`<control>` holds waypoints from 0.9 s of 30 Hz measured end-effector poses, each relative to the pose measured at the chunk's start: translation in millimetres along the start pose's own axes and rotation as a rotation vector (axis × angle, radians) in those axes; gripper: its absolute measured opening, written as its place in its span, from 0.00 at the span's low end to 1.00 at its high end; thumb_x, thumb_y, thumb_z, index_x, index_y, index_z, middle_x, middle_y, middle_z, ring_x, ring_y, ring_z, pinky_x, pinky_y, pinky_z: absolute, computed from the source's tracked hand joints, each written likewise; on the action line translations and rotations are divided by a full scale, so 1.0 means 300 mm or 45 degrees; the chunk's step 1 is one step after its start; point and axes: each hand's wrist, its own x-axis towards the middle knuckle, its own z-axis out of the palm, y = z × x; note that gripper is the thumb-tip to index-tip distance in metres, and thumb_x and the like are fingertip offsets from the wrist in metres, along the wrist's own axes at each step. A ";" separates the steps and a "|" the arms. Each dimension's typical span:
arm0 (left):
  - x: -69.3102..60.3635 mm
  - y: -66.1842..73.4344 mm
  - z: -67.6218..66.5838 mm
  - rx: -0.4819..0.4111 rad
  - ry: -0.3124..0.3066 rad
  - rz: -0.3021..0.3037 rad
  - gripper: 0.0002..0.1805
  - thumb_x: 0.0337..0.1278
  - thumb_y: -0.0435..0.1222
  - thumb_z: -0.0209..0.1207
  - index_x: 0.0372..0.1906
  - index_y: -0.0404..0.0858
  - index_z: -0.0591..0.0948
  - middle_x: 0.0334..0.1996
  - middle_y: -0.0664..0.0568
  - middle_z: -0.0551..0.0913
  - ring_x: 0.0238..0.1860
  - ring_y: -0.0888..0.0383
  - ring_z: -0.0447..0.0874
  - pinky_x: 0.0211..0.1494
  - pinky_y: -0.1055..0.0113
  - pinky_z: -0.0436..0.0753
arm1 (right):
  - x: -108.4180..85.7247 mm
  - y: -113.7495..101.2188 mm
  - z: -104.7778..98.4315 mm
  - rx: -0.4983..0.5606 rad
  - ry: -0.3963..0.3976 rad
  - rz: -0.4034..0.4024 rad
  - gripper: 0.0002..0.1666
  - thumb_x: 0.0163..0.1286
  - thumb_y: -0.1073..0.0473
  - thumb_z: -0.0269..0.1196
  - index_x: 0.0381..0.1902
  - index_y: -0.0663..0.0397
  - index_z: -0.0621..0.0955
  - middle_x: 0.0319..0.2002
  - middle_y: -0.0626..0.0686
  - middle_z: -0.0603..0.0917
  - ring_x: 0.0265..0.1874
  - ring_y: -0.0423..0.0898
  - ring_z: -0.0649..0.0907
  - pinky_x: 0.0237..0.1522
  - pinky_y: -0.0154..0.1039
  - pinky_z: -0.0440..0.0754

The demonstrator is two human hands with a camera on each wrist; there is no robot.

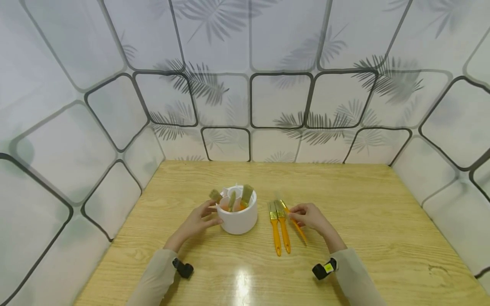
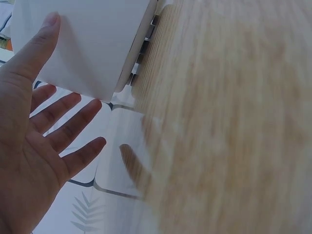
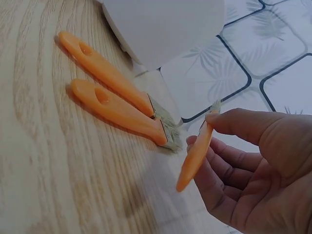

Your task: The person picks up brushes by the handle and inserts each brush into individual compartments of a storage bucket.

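Observation:
My right hand [image 1: 309, 216] pinches a paintbrush [image 3: 196, 157] with an orange handle between thumb and fingers, holding it tilted in the head view. Just left of it, two more orange-handled paintbrushes [image 1: 276, 229] lie side by side on the table, bristles pointing away from me. A round white holder [image 1: 239, 221] stands further left, with several paintbrushes [image 1: 247, 194] upright in it, bristles up. At the holder's left side is my left hand [image 1: 200, 219]; in the left wrist view its thumb lies against the white wall and its fingers are spread, fairly straight.
The wood-grain table [image 1: 344, 187] runs back to a patterned curtain [image 1: 281, 100] with leaf prints, which also rises on the left and right. Dark straps with small devices [image 1: 183, 268] sit on both wrists.

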 end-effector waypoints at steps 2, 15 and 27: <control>0.001 0.000 0.001 -0.009 -0.003 -0.015 0.38 0.47 0.48 0.67 0.64 0.45 0.66 0.61 0.42 0.70 0.58 0.41 0.72 0.59 0.45 0.74 | -0.002 -0.004 -0.003 0.018 -0.023 -0.013 0.16 0.65 0.58 0.61 0.44 0.67 0.79 0.34 0.58 0.83 0.29 0.44 0.82 0.30 0.40 0.85; 0.006 0.001 0.002 0.006 0.002 0.012 0.37 0.50 0.43 0.66 0.65 0.43 0.65 0.60 0.40 0.71 0.58 0.37 0.71 0.59 0.43 0.73 | -0.006 -0.048 -0.009 0.134 -0.061 -0.044 0.20 0.65 0.57 0.61 0.47 0.69 0.77 0.37 0.60 0.82 0.31 0.46 0.82 0.34 0.44 0.86; -0.006 0.031 -0.001 0.017 0.037 0.066 0.34 0.53 0.38 0.64 0.64 0.37 0.66 0.61 0.37 0.70 0.58 0.38 0.72 0.62 0.43 0.69 | -0.002 -0.048 0.004 0.199 -0.019 -0.025 0.19 0.64 0.57 0.62 0.46 0.69 0.77 0.37 0.62 0.81 0.32 0.47 0.82 0.34 0.45 0.86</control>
